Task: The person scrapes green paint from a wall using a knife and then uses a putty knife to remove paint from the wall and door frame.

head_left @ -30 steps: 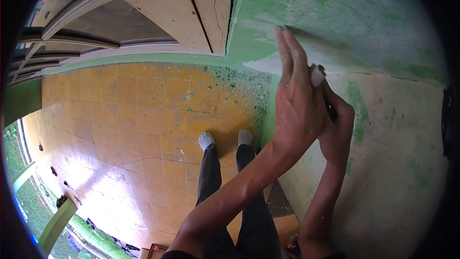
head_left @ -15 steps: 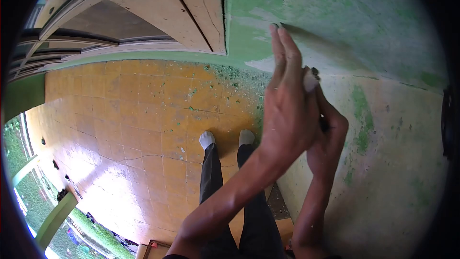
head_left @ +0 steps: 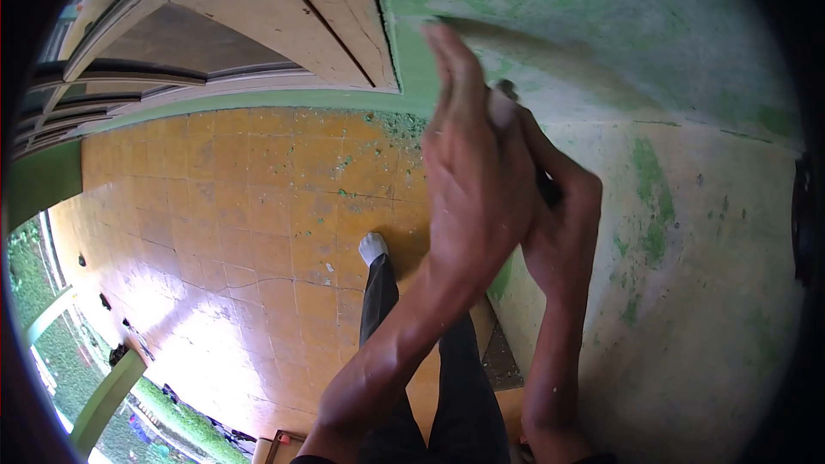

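Note:
My left hand (head_left: pixel 473 176) reaches up to the green wall (head_left: pixel 550 4), its long fingers straight and pressed together. A thin dark edge shows at the fingertips, against the wall. Beside and partly behind it, my right hand (head_left: pixel 563 223) is closed, with bent fingers around something dark that is mostly hidden. Between the hands, a small pale piece (head_left: pixel 502 109) with a dark tip pokes out. What the hands grip together is too covered to name. The wall's green paint is patchy, with whitish bare areas.
Green paint flakes (head_left: pixel 400 126) lie on the orange tiled floor (head_left: pixel 241 198) along the wall's foot. A wooden frame with glass panes (head_left: pixel 206 39) is at upper left. My white-socked foot (head_left: pixel 372 246) stands on the tiles. A second wall (head_left: pixel 687 249) rises at right.
Both hands have moved left together along the wall, and slightly up. One of my feet, seen before, is now hidden behind my left arm.

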Demonstrator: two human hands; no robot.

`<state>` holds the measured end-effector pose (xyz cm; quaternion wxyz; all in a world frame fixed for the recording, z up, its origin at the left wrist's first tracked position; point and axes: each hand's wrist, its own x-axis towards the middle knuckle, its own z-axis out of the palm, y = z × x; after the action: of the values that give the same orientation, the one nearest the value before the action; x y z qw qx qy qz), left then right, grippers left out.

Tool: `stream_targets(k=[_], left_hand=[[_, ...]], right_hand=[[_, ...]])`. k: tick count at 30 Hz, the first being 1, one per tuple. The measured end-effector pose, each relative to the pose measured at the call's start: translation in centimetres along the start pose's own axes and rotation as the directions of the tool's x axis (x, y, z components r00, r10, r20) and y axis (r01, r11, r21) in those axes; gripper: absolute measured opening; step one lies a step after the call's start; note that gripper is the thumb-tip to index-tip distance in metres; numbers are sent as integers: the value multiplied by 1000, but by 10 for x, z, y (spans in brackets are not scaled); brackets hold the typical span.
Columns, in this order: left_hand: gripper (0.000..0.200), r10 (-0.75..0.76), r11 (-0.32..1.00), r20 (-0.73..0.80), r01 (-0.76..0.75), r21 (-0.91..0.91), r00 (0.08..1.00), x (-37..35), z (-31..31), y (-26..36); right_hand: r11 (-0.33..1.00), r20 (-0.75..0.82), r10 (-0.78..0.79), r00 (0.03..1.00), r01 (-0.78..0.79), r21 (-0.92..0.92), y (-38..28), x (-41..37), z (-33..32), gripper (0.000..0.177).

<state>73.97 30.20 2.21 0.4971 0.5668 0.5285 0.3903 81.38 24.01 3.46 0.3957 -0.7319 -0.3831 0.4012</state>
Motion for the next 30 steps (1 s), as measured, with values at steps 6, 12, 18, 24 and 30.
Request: stream_targets(k=[6, 12, 18, 24, 30], left_hand=[[61, 194, 979, 57, -189, -81, 979, -7, 14, -3], [67, 232, 972, 96, -229, -46, 968, -11, 19, -1], [66, 156, 986, 80, -151, -63, 984, -7, 12, -5], [57, 60, 998, 36, -60, 8, 998, -2, 5, -1], [68, 343, 939, 71, -345, 4, 936, 1, 11, -15]], right_hand=[[994, -204, -78, 976, 92, 59, 15, -14, -6, 47], [989, -154, -102, 983, 117, 90, 6, -9, -11, 45], [998, -96, -39, 995, 44, 53, 4, -10, -12, 44], [983, -102, -154, 983, 162, 82, 4, -3, -5, 44], [985, -140, -129, 982, 143, 93, 3, -6, 0, 49]])
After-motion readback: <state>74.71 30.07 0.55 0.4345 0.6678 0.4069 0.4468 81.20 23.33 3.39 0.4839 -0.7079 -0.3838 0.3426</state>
